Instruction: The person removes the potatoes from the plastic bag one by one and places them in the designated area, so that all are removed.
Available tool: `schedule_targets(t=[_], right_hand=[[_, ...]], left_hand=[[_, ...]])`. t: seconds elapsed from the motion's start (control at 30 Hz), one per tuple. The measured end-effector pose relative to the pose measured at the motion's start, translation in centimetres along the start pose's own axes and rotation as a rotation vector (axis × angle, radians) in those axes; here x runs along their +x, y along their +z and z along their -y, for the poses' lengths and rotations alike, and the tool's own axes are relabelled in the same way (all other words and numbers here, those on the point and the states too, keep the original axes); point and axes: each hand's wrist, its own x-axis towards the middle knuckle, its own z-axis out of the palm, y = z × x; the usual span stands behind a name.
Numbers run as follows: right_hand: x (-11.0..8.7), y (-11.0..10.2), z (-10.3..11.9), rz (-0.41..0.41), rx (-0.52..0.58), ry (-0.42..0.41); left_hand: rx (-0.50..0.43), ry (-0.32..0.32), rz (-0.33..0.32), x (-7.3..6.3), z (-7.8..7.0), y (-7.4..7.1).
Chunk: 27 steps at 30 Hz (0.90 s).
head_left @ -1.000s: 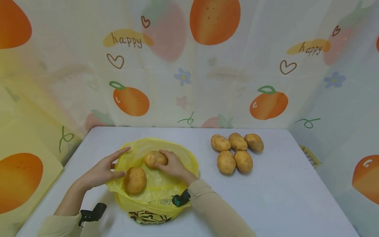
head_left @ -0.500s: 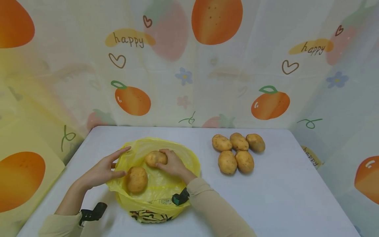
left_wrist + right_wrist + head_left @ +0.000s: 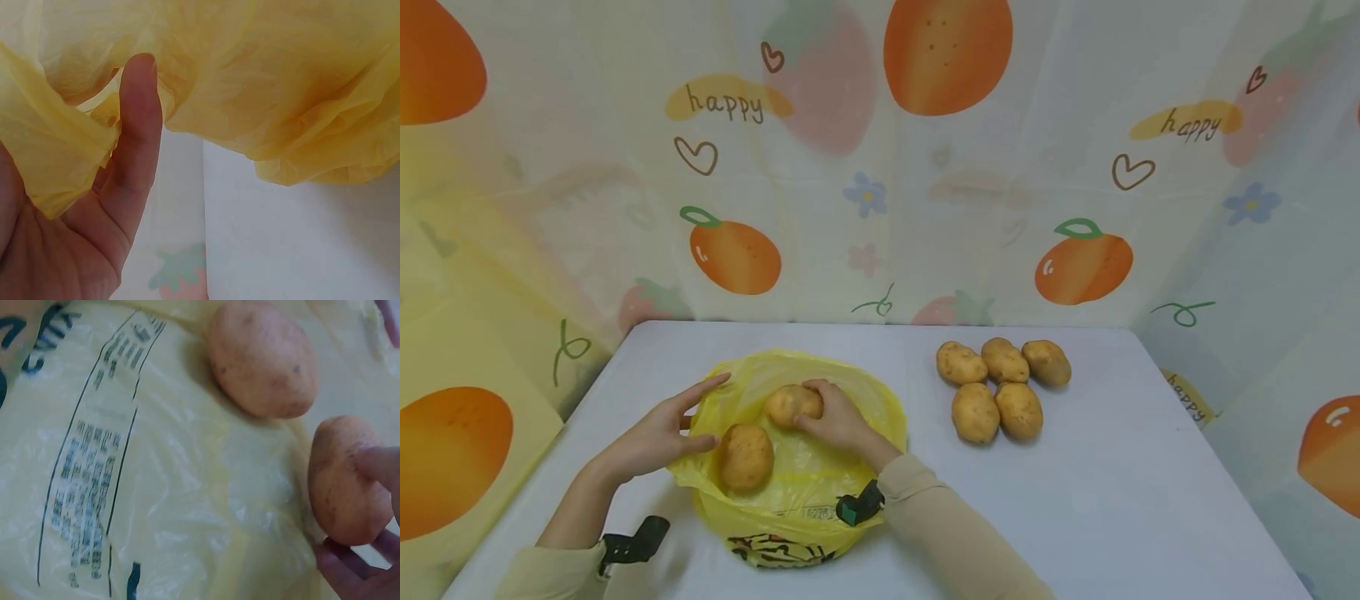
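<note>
A yellow plastic bag (image 3: 805,471) stands with its mouth spread wide on the white table. My left hand (image 3: 658,433) holds the bag's left rim, index finger stretched along it and thumb over the inner side. In the left wrist view, a fold of the bag hangs between the digits of that hand (image 3: 94,212). Inside the bag, my right hand (image 3: 838,417) grips a potato (image 3: 786,404) near the far wall, fingers and thumb around its right end. A second potato (image 3: 747,457) lies in the bag beside my left thumb. Both potatoes show in the right wrist view.
Several potatoes (image 3: 976,412) lie grouped in two rows on the table (image 3: 1112,475), right of the bag. A fruit-patterned cloth (image 3: 925,250) hangs behind the table and along its sides. Black cameras are strapped to both wrists.
</note>
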Motion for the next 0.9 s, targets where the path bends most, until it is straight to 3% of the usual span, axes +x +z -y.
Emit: schedule_targets(t=[0.5,0.9], right_hand=[[-1.0,-1.7,1.9,0.039,0.140,0.013],[-2.5,-4.2,2.9,0.062,0.169,-0.020]], left_hand=[[0.002,0.009,-0.003,0.0,0.2,0.0],[0.016,-0.003,-0.007,0.0,0.0,-0.1]])
